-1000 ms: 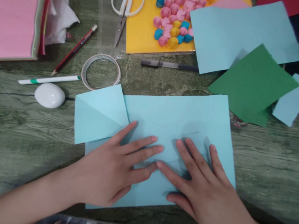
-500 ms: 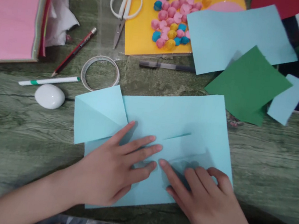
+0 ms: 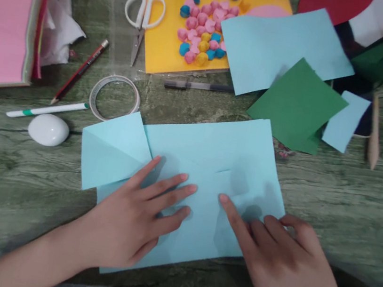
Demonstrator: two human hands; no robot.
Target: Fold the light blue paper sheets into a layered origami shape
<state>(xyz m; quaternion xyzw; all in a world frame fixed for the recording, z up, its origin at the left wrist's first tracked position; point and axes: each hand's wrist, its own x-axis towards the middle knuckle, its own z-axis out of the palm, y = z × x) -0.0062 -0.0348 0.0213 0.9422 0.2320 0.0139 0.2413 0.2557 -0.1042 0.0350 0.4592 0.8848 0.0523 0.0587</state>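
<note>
A large light blue sheet (image 3: 205, 145) lies on the green wood-patterned table, with a short slit or crease line near its middle. Over its upper left corner rests a smaller blue piece (image 3: 112, 146) with a diagonal crease. My left hand (image 3: 146, 213) is spread flat on the large sheet, its outermost finger touching the edge of the small piece. Over the sheet's right part, my right hand (image 3: 270, 245) points with its index finger, the other fingers curled; nothing shows in it.
Beyond the sheet are a tape roll (image 3: 115, 98), scissors (image 3: 142, 22), a black pen (image 3: 199, 86) and clay bits on yellow paper (image 3: 157, 53). Green paper (image 3: 298, 106) lies at the right; a white egg-shaped object (image 3: 48, 130), marker (image 3: 46, 110) and pencil (image 3: 80, 72) at the left.
My right hand has shifted right across the sheet relative to my left, its index fingertip now farther from the left fingers. The visible slit looks shorter. The whole view has shifted slightly.
</note>
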